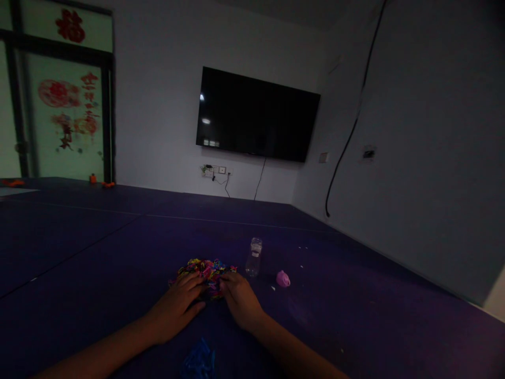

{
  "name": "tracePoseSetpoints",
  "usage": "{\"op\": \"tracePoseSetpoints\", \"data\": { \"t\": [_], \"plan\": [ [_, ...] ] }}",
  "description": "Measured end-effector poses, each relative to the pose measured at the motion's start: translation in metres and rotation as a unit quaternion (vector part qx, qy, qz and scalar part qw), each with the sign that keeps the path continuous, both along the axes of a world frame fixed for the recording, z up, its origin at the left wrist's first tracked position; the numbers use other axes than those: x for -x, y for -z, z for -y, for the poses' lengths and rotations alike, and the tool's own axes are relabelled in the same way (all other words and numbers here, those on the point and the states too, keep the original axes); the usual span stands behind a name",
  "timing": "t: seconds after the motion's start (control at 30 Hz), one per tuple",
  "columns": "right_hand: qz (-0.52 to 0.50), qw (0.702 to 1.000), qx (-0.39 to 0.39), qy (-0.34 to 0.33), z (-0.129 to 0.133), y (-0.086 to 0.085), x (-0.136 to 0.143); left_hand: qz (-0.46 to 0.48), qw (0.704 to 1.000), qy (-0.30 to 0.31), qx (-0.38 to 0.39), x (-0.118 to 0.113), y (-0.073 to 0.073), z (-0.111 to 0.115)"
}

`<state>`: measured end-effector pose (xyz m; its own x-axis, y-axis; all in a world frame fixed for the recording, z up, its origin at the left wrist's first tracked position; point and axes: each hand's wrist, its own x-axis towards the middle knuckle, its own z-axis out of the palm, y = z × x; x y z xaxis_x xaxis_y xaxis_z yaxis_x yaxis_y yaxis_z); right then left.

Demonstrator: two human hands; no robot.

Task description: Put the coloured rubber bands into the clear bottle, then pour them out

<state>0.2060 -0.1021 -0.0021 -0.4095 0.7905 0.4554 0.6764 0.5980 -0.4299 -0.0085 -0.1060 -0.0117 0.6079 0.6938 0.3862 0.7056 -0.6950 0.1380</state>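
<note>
A pile of small multicoloured pieces (209, 269) lies on the purple surface (118, 252) in front of me. My left hand (175, 305) rests at the pile's left side, its fingers spread over the near edge. On the other side, my right hand (239, 299) touches the pile with its fingertips, the fingers close together; whether they pinch a piece is too dark to tell. A clear bottle (253, 258) stands just beyond my right hand. To its right lies a pink object (283, 279), probably a lid. Blue pieces (199, 360) form a separate heap nearer to me.
Small white scraps (273, 288) lie near the pink object. Orange objects (92, 179) sit far back at the left, by the glass door (63, 116). A black television (256, 116) hangs on the wall, and a cable (347, 142) runs down the right wall.
</note>
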Motion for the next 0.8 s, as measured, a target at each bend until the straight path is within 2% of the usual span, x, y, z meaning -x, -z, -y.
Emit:
{"op": "tracePoseSetpoints", "data": {
  "t": [0.23,0.53,0.8],
  "plan": [
    [-0.047,0.999,-0.001,-0.01,0.006,-0.007,0.001,0.037,0.999,0.005,-0.029,0.0,0.001,-0.001],
    [-0.048,0.997,0.005,-0.059,0.009,-0.01,0.002,0.067,0.994,-0.043,-0.076,0.003,0.007,-0.005],
    [-0.035,0.995,-0.009,-0.09,0.011,-0.013,0.003,0.009,0.999,0.026,-0.037,0.001,0.003,-0.004]
  ]
}}
